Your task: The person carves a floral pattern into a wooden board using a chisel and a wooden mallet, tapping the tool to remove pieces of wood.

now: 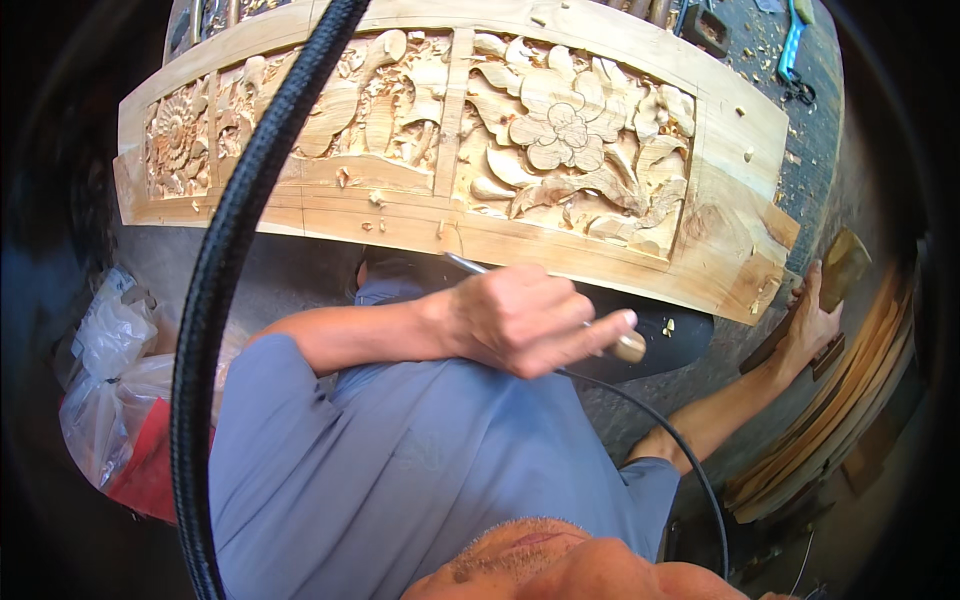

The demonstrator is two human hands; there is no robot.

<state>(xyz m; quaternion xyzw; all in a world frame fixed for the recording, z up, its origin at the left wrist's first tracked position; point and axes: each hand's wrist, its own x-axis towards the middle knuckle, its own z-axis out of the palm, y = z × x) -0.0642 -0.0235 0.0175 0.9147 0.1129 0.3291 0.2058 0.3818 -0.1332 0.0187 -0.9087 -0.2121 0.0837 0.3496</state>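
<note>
A long pale wooden panel (570, 240) with carved relief lies across the bench edge in front of me. Flowers, leaves and scrolls fill its framed sections, with chips among them. My left hand (525, 322) is closed round a chisel, whose metal shaft (466, 263) points up and left towards the panel's near edge. Its light wooden handle end (628, 346) sticks out by the extended little finger. Off the panel's right end, my right hand (814, 322) has its thumb and fingers about a rounded wooden piece (846, 262), perhaps a mallet; part of it is hidden.
Tool handles (660, 11), a dark block with a hollow (705, 31) and a blue-handled tool (791, 49) lie on the bench (814, 142). Curved wooden strips (832, 405) are stacked at right. A plastic bag (112, 382) is at left. A black braided cable (247, 187) crosses the view.
</note>
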